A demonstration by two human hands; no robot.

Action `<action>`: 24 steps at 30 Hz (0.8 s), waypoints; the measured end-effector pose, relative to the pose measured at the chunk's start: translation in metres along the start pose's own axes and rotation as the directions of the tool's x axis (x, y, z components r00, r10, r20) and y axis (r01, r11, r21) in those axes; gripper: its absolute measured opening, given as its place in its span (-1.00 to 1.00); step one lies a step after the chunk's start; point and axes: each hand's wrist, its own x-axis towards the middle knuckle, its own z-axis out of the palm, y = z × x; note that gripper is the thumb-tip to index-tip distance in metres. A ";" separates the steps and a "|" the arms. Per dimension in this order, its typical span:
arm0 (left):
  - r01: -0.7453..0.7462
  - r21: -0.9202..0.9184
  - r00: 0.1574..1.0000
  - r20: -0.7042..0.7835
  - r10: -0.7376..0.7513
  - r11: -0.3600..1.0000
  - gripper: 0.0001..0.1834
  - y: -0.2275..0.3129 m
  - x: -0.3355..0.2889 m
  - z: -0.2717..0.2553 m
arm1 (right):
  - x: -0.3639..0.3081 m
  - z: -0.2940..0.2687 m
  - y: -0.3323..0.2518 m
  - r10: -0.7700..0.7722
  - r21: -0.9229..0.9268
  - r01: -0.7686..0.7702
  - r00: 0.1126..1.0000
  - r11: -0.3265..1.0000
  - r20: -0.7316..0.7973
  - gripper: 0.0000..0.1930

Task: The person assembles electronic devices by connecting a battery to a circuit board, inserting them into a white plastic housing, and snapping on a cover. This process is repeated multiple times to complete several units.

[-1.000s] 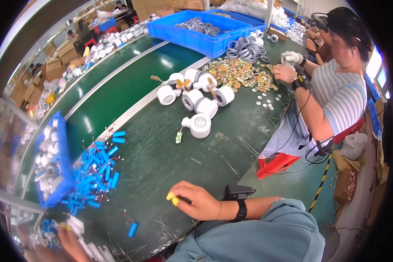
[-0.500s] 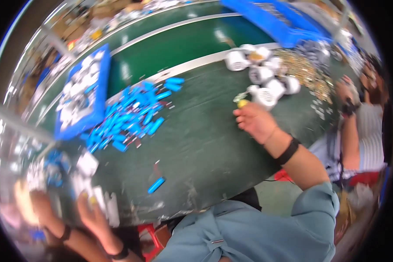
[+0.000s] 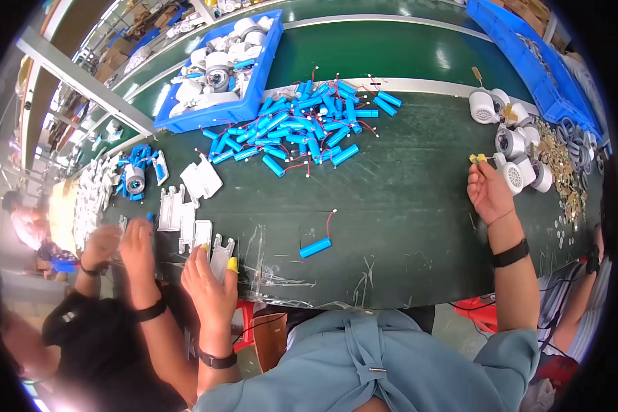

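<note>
Worktable (image 3: 405,220): wide room is offered between the hands, above the near edge.
Left hand (image 3: 211,292): spread; white plastic bracket (image 3: 221,259) is seen between fingers and thumb, pointed lengthwise away from that edge.
Right hand (image 3: 492,196): fingertips gathered beside white grilled housing (image 3: 513,177); pinching cannot be told.

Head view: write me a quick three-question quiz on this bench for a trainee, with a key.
1. What is the right hand nearest: A, grey rings; B, white round housings; C, red stool?
2. True or false: the loose blue cylinder lies inside a blue bin.
3. Fill in: the covers on the left hand are coloured ____.

Key: 1, B. 2, False; it lies on the green table. 3, yellow.
</note>
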 end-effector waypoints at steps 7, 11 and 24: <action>0.004 0.072 1.000 -0.013 -0.004 0.997 -0.32 -0.010 -0.003 0.011 | 0.010 -0.008 -0.003 -0.017 0.134 0.013 0.999 0.991 0.031 -0.88; -0.027 0.079 0.999 -0.034 0.030 0.996 -0.34 -0.009 0.001 0.019 | 0.014 -0.010 -0.003 -0.060 0.230 0.044 0.996 0.972 0.063 -0.88; -0.392 -0.336 0.884 0.119 0.452 0.856 -0.40 0.081 0.083 0.027 | -0.094 0.032 0.042 0.107 -0.068 -0.095 0.970 0.993 0.220 -0.78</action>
